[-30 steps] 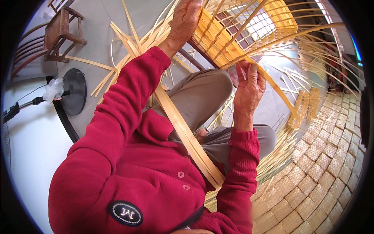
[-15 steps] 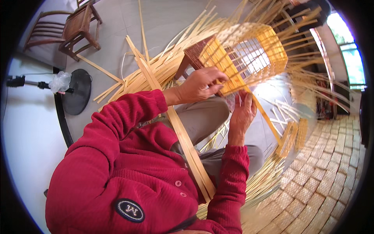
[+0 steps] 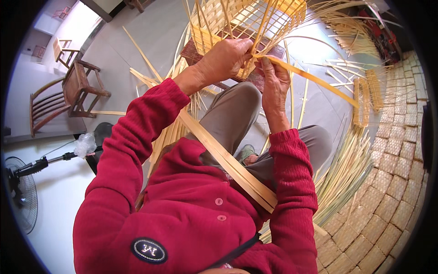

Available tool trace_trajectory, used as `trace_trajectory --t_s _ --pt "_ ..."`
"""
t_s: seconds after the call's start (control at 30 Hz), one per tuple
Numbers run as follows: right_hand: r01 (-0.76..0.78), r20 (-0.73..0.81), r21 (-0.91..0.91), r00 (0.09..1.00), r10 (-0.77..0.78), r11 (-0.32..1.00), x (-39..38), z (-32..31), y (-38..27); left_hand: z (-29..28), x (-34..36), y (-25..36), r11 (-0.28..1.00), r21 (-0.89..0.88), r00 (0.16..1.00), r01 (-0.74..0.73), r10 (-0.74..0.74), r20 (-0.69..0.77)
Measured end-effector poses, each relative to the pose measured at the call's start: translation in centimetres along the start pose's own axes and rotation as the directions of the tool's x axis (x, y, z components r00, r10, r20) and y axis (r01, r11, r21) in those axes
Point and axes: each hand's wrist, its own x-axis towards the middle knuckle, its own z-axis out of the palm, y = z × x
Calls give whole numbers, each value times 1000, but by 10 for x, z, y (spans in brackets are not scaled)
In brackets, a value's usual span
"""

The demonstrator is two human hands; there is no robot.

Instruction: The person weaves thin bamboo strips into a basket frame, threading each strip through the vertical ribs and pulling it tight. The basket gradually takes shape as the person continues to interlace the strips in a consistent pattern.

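Observation:
A partly woven bamboo basket (image 3: 214,14) rests on a dark red wooden stool (image 3: 190,55) before my knees, its long stakes spreading outward. My left hand (image 3: 226,59) is closed at the basket's near corner, fingers gripping the stakes there. Beside it, my right hand (image 3: 276,86) pinches a flat yellow bamboo strip (image 3: 315,78) between thumb and fingers. From that corner the strip runs out to the right, its far end by some small woven panels (image 3: 362,102). Wide bamboo slats (image 3: 228,164) lie slantwise across my lap.
A bundle of thin bamboo splints (image 3: 346,169) lies on the right, next to rows of woven pieces (image 3: 388,196) covering the floor. Pale offcuts (image 3: 340,75) are scattered ahead of them. On the left are a wooden chair (image 3: 80,86) and a fan (image 3: 23,196).
The basket has turned, bringing a corner and its stakes between my hands. My left hand has moved from the basket's side to that corner; the strip now points more sideways. The head view has shifted.

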Motion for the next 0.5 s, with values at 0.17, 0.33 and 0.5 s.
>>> trace_trajectory --t_s 0.17,0.33,0.5 --pt "-88 -59 99 994 94 991 -4 3 0 -4 0 8 996 -70 998 53 -51 35" --pt "-457 321 -53 834 449 888 -15 -8 -30 -7 -2 8 995 -72 998 63 -64 -7" --pt "685 540 -721 647 -538 100 -9 33 -81 -21 -12 6 999 -9 999 39 -39 -3"
